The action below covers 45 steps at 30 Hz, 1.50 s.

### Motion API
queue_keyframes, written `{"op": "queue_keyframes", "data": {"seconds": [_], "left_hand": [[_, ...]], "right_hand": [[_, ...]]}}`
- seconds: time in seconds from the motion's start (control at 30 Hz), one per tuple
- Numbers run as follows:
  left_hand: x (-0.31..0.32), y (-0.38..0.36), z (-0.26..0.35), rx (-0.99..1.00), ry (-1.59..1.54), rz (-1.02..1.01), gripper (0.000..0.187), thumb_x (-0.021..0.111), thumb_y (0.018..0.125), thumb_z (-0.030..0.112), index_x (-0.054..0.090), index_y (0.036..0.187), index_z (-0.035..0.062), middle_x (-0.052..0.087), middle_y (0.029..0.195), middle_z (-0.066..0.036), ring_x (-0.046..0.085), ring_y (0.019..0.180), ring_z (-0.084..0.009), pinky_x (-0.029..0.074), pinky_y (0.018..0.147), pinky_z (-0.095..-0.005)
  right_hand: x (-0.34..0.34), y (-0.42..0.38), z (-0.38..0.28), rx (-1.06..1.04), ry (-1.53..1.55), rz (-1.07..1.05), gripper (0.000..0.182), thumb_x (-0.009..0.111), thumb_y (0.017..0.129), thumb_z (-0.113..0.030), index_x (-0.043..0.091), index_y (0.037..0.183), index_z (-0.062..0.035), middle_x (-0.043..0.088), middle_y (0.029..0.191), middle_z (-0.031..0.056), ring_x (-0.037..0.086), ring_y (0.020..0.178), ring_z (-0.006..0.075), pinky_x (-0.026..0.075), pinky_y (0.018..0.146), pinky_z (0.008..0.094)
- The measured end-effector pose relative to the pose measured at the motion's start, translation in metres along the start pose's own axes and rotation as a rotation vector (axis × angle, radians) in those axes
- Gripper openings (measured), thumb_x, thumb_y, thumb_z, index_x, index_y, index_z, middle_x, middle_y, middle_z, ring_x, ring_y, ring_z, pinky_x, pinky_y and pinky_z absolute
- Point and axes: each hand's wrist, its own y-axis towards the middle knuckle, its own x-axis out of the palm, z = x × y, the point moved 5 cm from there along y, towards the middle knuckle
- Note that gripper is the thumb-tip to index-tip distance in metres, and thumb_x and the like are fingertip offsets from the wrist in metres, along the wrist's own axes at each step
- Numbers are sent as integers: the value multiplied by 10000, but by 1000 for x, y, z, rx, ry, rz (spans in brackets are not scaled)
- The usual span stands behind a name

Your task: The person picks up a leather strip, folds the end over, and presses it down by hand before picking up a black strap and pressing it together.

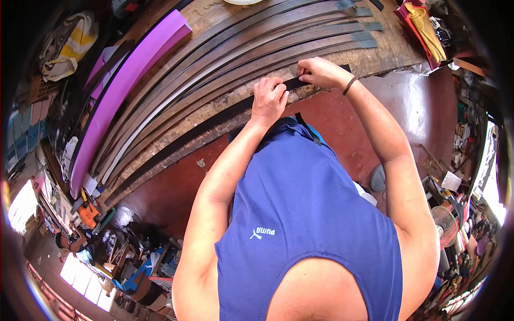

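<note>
A long narrow black strip (214,123) runs along the near edge of a worn wooden table (393,51). My left hand (269,101) is closed, its fingers curled over the strip and its knuckles up. To its right, my right hand (321,73) pinches at the same strip with thumb and fingertips; a dark band circles that wrist. Exactly what lies between the fingertips is too small to make out. Several long brown strips (235,56) with dark ends lie side by side just beyond my hands, with a paler strip (160,96) among them.
A long purple sheet (126,85) lies at the table's left. Red and yellow cloth (428,35) sits at the far right corner. Below the table edge is a red floor (342,125). A fan (445,224) stands at right, an orange tool (88,214) at left. Another person (77,246) is at lower left.
</note>
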Motion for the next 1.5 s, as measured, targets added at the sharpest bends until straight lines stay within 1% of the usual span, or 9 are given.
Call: {"op": "queue_keyframes", "data": {"seconds": [0.2, 0.4, 0.57, 0.83, 1.3, 1.33, 1.37, 1.43, 1.5], "left_hand": [[1, 0, -1, -19, -6, -18, 148, 758, 787, 95, 668, 906, 97, 628, 1057, -33, 574, 1038, -266, 426, 887, -439], [4, -1, 26, 75, 205, -108, 373, 769, 800, 226, 654, 1127, 87, 573, 1330, -133, 523, 1263, -320, 380, 1006, -504], [41, -33, 32, 32, 342, -461, 915, 637, 901, 522, 335, 1545, -54, 201, 1656, -261, 148, 1557, -406, 130, 1227, -612], [-4, -64, -3, -207, 284, -502, 934, 557, 968, 541, 188, 1597, -41, 95, 1693, -241, 40, 1582, -377, 37, 1258, -546], [-336, -339, -212, -781, 826, -77, 865, 418, 1037, 576, 115, 1629, 22, 61, 1712, -181, 64, 1579, -374, 93, 1245, -577], [-347, -341, -218, -798, 801, -77, 873, 413, 1034, 590, 117, 1629, 24, 57, 1707, -200, 78, 1577, -374, 87, 1245, -576], [-348, -342, -222, -818, 804, -66, 874, 404, 1036, 592, 118, 1626, 15, 57, 1704, -214, 78, 1575, -383, 82, 1245, -576], [-336, -328, -220, -816, 809, 23, 873, 378, 1041, 588, 136, 1611, -28, 75, 1690, -255, 69, 1569, -419, 68, 1237, -599], [-297, -276, -189, -626, 795, 138, 879, 546, 996, 499, 196, 1595, -41, 141, 1674, -272, 89, 1561, -440, 61, 1221, -644]], "right_hand": [[2, -3, -5, 42, -69, 39, 171, 699, 864, -180, 699, 985, -59, 734, 925, 177, 698, 956, 380, 551, 825, 467], [4, -3, -5, 38, -86, 80, 159, 684, 869, -177, 701, 978, -62, 733, 935, 187, 696, 963, 388, 551, 832, 479], [6, -3, -7, 29, -121, 94, 162, 678, 884, -182, 685, 969, -44, 721, 926, 201, 684, 955, 407, 544, 816, 491], [9, 1, -5, 71, -135, 56, 150, 656, 912, -182, 657, 943, -35, 706, 918, 209, 670, 952, 417, 527, 805, 495], [4, 3, -15, 155, -75, 5, 145, 669, 907, -142, 642, 940, -2, 692, 850, 180, 675, 833, 340, 518, 748, 425], [5, 4, -11, 173, -69, -2, 142, 665, 911, -136, 640, 939, 0, 690, 844, 175, 673, 823, 328, 517, 745, 420], [8, 4, -8, 138, -68, 14, 122, 668, 925, -107, 614, 930, 2, 631, 764, 101, 580, 714, 200, 490, 679, 364], [4, 9, -15, 172, -86, -21, 123, 670, 924, -106, 615, 928, 4, 623, 755, 94, 573, 710, 192, 488, 672, 361], [7, 9, -5, 221, -62, -37, 126, 674, 920, -104, 618, 925, 9, 616, 746, 84, 564, 702, 179, 485, 663, 355]]}}
